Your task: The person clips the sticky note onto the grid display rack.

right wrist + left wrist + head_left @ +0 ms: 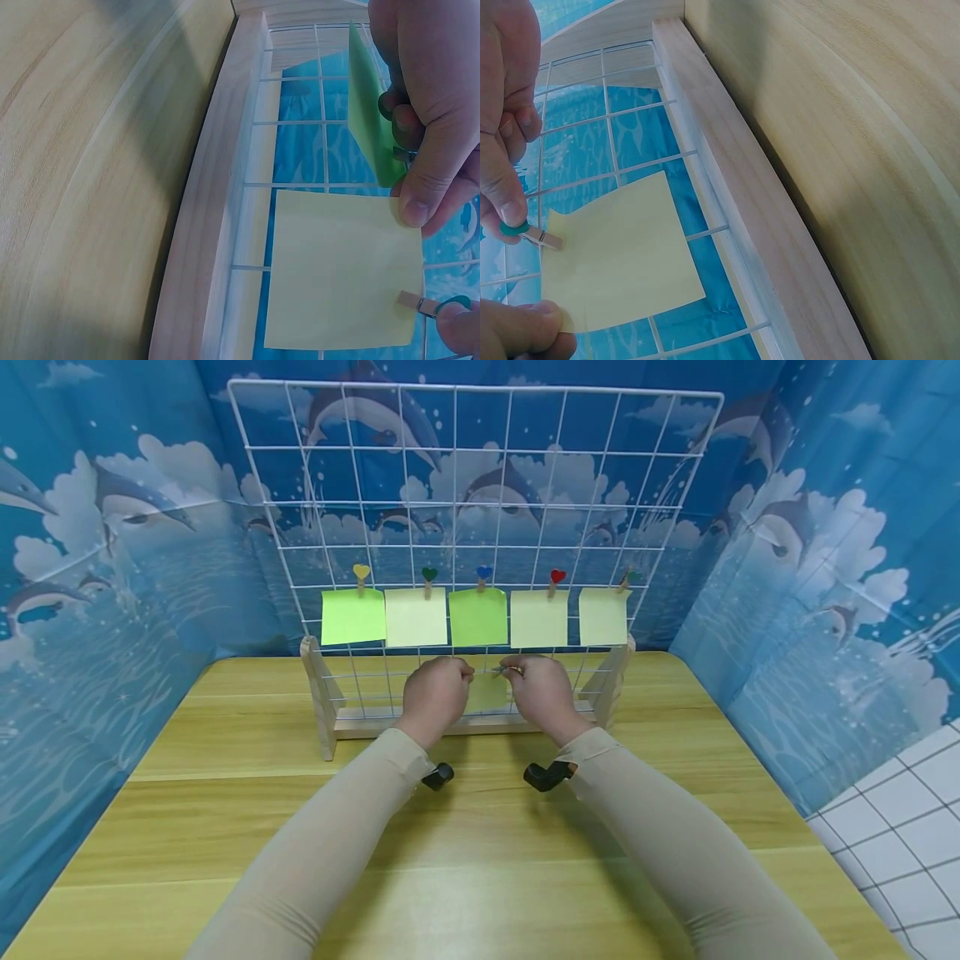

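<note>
A pale yellow paper note (489, 692) lies against the lower part of a white wire grid (454, 468). My left hand (438, 693) pinches its upper left corner between thumb and finger. With thumb and finger, my right hand (543, 689) pinches a small wooden clothespin (544, 238) with a green top. The wooden tip overlaps the note's upper edge near the right corner. In the right wrist view a green sheet (366, 112) stands almost edge-on by the left hand's curled fingers; I cannot tell whether they hold it.
Above the hands, a row of several green and pale notes (478, 618) hangs from clothespins with coloured hearts, such as a red heart (557, 577). A wooden stand (321, 702) supports the grid on the wooden table (465, 877). Dolphin-print curtains (150, 568) surround it.
</note>
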The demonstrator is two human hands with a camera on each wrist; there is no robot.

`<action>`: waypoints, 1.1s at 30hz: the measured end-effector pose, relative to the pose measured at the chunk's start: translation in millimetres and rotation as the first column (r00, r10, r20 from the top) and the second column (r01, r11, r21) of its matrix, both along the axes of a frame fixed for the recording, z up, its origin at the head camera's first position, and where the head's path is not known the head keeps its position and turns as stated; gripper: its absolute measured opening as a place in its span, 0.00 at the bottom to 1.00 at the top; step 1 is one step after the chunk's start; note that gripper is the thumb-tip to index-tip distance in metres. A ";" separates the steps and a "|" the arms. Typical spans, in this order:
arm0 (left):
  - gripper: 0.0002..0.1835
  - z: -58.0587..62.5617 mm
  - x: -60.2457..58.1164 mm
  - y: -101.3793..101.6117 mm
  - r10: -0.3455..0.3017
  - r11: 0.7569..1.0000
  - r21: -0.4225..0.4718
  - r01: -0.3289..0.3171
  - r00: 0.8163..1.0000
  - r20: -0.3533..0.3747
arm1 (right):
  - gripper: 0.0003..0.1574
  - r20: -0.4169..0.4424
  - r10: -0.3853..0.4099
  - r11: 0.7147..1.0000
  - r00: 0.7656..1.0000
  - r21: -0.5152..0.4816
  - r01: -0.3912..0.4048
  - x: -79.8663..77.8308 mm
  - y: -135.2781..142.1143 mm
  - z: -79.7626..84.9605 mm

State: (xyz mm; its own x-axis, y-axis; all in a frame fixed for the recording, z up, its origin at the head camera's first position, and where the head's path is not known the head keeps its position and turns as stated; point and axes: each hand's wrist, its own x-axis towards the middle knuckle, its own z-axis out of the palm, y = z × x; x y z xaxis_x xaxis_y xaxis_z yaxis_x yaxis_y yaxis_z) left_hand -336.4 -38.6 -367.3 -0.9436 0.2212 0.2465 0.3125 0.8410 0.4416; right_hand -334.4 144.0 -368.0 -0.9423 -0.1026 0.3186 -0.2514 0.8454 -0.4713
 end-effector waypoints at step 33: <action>0.13 -0.2 0.0 0.2 0.002 1.000 -0.004 -0.002 1.000 0.011 | 0.18 -0.022 0.023 1.000 1.000 -0.017 -0.023 -0.7 -3.3 -0.9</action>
